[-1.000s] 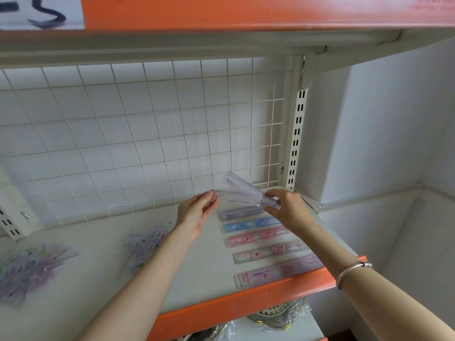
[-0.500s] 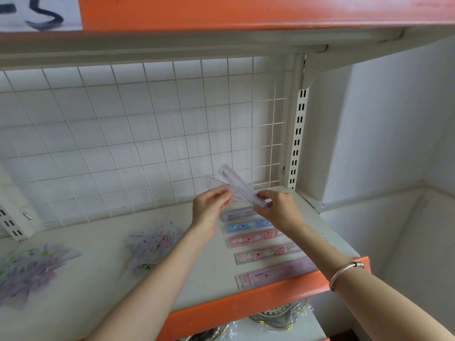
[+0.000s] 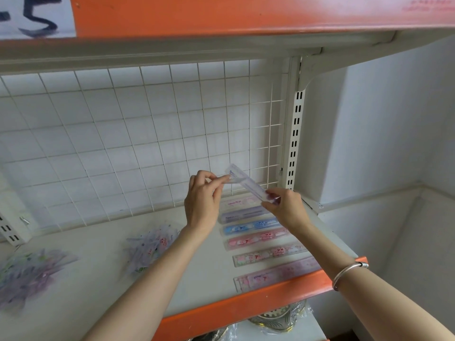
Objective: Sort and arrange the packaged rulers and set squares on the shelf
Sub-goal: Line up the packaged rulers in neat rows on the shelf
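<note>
Viewing from the head camera: the clear packaged rulers [image 3: 248, 185] have risen from just above the shelf [image 3: 197, 279] to the wire grid [image 3: 123, 143] and now tilt more steeply. The left hand [image 3: 202, 203] fingers pinch the upper end; the right hand [image 3: 286, 209] fingers grip the lower end. One is probably being separated for the ruler row [image 3: 256, 238] lying below. These are thin, glossy, rigid strips. The blurred heaps [image 3: 150, 247] may be set squares.
</note>
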Demonstrator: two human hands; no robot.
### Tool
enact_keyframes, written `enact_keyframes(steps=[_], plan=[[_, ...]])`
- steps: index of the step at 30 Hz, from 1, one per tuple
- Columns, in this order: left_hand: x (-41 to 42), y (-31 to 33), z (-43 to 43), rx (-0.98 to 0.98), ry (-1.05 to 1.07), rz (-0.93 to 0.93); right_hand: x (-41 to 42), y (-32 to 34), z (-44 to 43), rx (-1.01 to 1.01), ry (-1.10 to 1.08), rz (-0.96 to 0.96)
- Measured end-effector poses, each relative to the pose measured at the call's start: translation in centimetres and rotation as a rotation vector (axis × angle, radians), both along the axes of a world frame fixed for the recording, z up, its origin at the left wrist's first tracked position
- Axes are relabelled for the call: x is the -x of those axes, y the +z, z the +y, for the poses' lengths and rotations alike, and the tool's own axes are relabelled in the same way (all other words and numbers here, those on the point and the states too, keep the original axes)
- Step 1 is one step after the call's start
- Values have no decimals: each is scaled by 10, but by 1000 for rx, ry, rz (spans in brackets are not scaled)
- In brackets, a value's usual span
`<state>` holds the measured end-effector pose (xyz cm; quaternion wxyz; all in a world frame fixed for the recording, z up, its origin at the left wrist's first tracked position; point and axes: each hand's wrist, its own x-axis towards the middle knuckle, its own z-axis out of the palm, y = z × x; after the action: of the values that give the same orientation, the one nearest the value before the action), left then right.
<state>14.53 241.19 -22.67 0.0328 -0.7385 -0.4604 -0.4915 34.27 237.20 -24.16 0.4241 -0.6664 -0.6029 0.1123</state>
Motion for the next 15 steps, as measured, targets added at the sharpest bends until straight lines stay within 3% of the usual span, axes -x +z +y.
enact_keyframes(steps=[3,9,15], plan=[[4,-4,-2,10,-37,129,-4,6,0,-14,-31,158],[2,-9,-2,188,-144,57,2,23,-9,23,158,642],[-9,-13,-8,315,-238,-15,13,21,-8,106,250,726]])
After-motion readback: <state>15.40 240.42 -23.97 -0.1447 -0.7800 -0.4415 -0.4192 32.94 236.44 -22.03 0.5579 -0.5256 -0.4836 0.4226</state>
